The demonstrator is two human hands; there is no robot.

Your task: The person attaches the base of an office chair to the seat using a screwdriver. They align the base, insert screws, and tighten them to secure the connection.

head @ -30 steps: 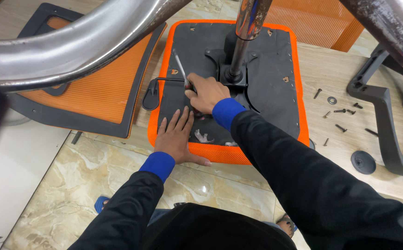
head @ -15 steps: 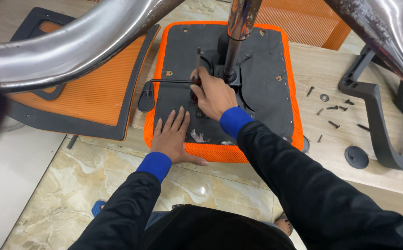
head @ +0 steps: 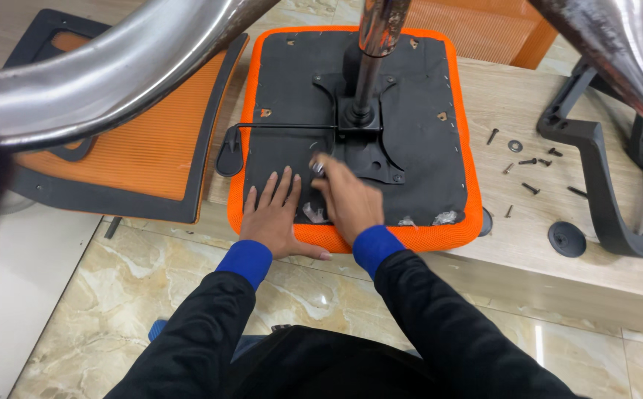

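An upturned chair seat (head: 428, 103), black underneath with an orange rim, lies on a wooden platform. A black mechanism plate (head: 369, 151) with a chrome gas column (head: 371, 52) stands at its middle, and a thin lever (head: 277, 125) runs left to a paddle. My left hand (head: 273, 218) lies flat, fingers spread, on the seat's near edge. My right hand (head: 347, 203), blurred, sits just right of it with a small shiny metal tool tip (head: 317, 168) showing at its fingertips, a little short of the plate.
An orange mesh backrest (head: 137, 148) in a black frame lies to the left. Chrome base legs (head: 100, 74) arch overhead. Loose screws (head: 532, 164), a washer (head: 515, 145), a round black cap (head: 566, 239) and a black armrest (head: 606, 185) lie to the right. Marble floor is below.
My right hand has drawn back from the mechanism plate toward the seat's near edge, with the tool. The left hand has stayed flat on the seat.
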